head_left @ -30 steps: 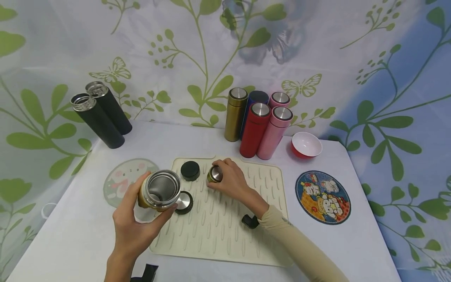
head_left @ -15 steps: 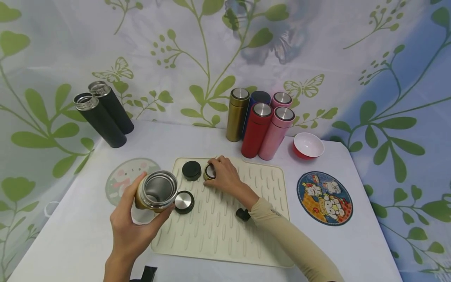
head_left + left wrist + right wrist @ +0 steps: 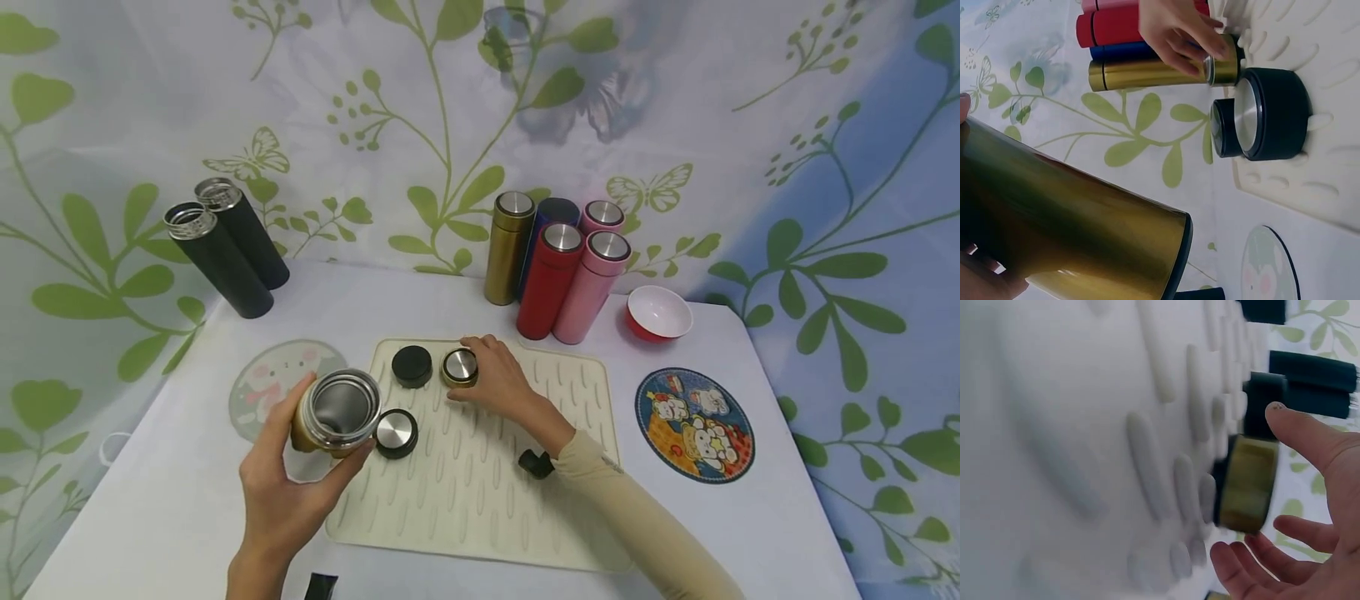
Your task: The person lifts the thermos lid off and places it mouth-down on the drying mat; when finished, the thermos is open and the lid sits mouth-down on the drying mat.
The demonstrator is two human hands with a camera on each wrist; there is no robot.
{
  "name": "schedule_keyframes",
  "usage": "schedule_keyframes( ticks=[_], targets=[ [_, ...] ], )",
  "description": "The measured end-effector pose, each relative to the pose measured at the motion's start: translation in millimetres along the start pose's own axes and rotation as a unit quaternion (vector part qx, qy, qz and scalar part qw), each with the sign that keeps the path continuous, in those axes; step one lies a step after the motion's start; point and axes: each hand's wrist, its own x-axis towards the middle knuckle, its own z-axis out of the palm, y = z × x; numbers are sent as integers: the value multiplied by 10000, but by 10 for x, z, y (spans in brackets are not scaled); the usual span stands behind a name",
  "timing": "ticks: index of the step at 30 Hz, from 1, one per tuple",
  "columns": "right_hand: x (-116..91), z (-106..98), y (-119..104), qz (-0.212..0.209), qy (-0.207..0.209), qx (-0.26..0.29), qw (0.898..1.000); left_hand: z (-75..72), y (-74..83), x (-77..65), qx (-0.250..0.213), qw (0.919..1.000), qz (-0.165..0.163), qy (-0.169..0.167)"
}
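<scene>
In the head view my left hand [image 3: 288,492] grips a gold thermos bottle [image 3: 305,433] held up over the mat's left side, its lidless steel mouth facing the camera. The left wrist view shows the tilted gold body [image 3: 1085,212] of that bottle. A gold lid with a steel top [image 3: 461,365] sits on the cream mat [image 3: 450,500]. Around it, thumb and fingers spread, is my right hand [image 3: 506,390]; in the right wrist view they stand apart from the gold lid [image 3: 1249,484]. Two black lids, one plain [image 3: 412,367], one steel-topped [image 3: 396,432], lie left of it.
Behind the mat stand capped bottles: gold [image 3: 510,250], red [image 3: 550,283], pink [image 3: 591,287] and blue [image 3: 553,212]. Two lidless black bottles [image 3: 225,262] stand back left. A red-and-white bowl [image 3: 658,312] and a round cartoon mat [image 3: 695,425] are at right, a pale round mat [image 3: 258,387] at left.
My right hand has set the gold lid beside the plain black lid and loosened its fingers from it. The left hand keeps its hold on the bottle, nearly still.
</scene>
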Motion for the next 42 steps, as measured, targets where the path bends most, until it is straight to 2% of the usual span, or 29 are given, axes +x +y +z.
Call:
schedule_keyframes(
  ticks=[5,13,18,22,25,28,32,35,39,42],
  targets=[
    [-273,-218,93,164,43,248,9995,-15,-70,-17,-35,9999,-82,99],
    [-766,-437,254,519,-130,329,9980,-21,-28,72,-184,9994,-292,-68],
    [-1074,-517,334,549,-81,160,9983,-49,-259,74,-317,9953,-833,-376],
    [-1311,-561,414,544,93,49,9985,-76,-447,97,-83,9897,-1311,-566],
    [-1496,-583,480,681,228,-132,9973,-86,-527,157,115,9865,-1469,-716],
    [-1677,-600,532,882,319,-335,9950,-90,-586,231,189,9859,-1470,-779],
    [-1855,-608,576,1099,344,-569,9917,-77,-654,350,241,9802,-1769,-859],
    [-1943,-600,579,1231,264,-509,9907,-48,-726,439,268,9735,-2069,-939],
    [-2036,-566,550,1272,154,-346,9912,-8,-839,533,216,9684,-2262,-1024],
    [-2091,-516,529,1107,119,-437,9928,-6,-892,597,227,9672,-2311,-1026]
  ],
)
